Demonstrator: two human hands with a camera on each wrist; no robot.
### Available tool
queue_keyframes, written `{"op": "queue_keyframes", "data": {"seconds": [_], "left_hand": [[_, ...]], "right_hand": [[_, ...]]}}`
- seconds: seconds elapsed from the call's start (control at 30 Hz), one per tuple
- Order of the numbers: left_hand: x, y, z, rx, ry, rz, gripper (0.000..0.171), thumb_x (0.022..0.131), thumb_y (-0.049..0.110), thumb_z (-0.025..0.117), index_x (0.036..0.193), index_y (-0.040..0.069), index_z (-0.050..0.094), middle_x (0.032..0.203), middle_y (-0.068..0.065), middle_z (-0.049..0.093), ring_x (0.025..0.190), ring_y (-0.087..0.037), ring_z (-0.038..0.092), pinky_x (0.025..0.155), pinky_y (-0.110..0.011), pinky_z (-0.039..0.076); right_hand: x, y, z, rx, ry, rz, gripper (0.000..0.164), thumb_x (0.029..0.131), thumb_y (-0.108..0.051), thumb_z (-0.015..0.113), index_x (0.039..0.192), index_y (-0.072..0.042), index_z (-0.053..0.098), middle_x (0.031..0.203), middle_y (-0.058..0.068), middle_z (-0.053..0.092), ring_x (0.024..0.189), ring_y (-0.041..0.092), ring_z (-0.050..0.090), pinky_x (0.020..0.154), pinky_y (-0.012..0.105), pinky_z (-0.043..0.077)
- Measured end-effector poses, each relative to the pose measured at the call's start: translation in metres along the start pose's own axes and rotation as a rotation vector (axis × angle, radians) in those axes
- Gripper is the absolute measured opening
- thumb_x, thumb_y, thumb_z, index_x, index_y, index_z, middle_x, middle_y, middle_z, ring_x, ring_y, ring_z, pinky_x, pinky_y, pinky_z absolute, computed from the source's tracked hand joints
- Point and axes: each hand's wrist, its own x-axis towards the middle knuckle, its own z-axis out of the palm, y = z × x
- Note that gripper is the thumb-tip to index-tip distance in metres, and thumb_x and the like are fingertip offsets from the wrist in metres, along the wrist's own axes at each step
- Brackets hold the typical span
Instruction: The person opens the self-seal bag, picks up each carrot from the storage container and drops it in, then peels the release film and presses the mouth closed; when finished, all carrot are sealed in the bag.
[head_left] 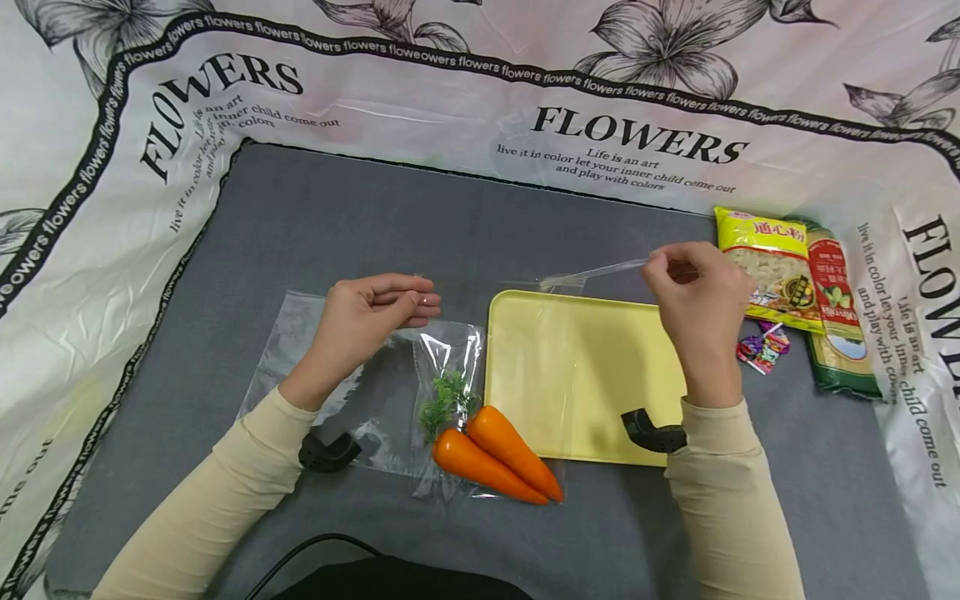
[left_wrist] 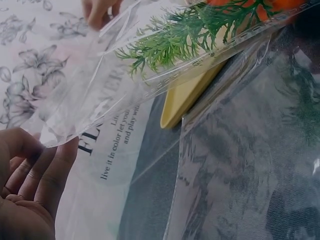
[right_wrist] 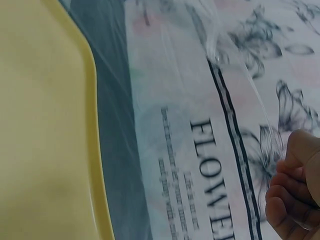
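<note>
My left hand (head_left: 375, 304) pinches the edge of a clear plastic bag (left_wrist: 100, 95) between thumb and fingers. On the right, my other hand (head_left: 697, 292) pinches a thin clear strip of plastic film (head_left: 600, 271), raised above the far edge of a yellow tray (head_left: 600, 375). Two orange carrots (head_left: 491, 467) with green leafy tops (head_left: 448, 400) lie side by side, over the tray's near left corner. Film covers the leaves in the left wrist view. Another clear plastic bag (head_left: 285, 342) lies flat under my left wrist.
Right of the tray are a yellow pasta packet (head_left: 765, 267), a green-and-red packet (head_left: 832, 283) and small purple wrapped sweets (head_left: 765, 346). A black cable (head_left: 315, 540) curves along the near edge. Grey cloth (head_left: 360, 208) covers the table, bordered by flower-printed sheeting (head_left: 420, 100).
</note>
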Motion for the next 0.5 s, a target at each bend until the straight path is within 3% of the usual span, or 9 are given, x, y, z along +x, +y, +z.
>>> {"op": "queue_keyframes", "data": {"seconds": [0.27, 0.4, 0.5], "left_hand": [[-0.001, -0.003, -0.003, -0.011, 0.025, -0.02, 0.026, 0.093, 0.002, 0.057, 0.117, -0.009, 0.06, 0.106, -0.023, 0.066, 0.097, -0.03, 0.066, 0.081, -0.037, 0.054], [0.0, -0.004, -0.004, -0.007, 0.017, -0.004, 0.026, 0.093, 0.002, 0.058, 0.116, -0.009, 0.061, 0.106, -0.023, 0.066, 0.096, -0.031, 0.066, 0.081, -0.037, 0.054], [0.001, -0.005, -0.004, -0.005, 0.01, 0.01, 0.025, 0.093, 0.003, 0.058, 0.115, -0.007, 0.062, 0.106, -0.023, 0.066, 0.096, -0.031, 0.066, 0.08, -0.038, 0.054]], "right_hand": [[0.001, 0.036, -0.032, -0.136, 0.096, 0.156, 0.027, 0.085, -0.023, 0.054, 0.078, -0.005, 0.074, 0.072, 0.011, 0.068, 0.062, -0.018, 0.042, 0.072, 0.023, 0.033], [-0.001, 0.048, -0.044, -0.152, 0.109, 0.266, 0.029, 0.084, -0.025, 0.054, 0.082, -0.005, 0.074, 0.072, 0.006, 0.067, 0.064, -0.015, 0.042, 0.084, 0.029, 0.031], [-0.003, 0.056, -0.05, -0.154, 0.13, 0.317, 0.029, 0.083, -0.025, 0.054, 0.083, -0.004, 0.074, 0.066, -0.008, 0.062, 0.061, -0.012, 0.042, 0.083, 0.026, 0.032]]}}
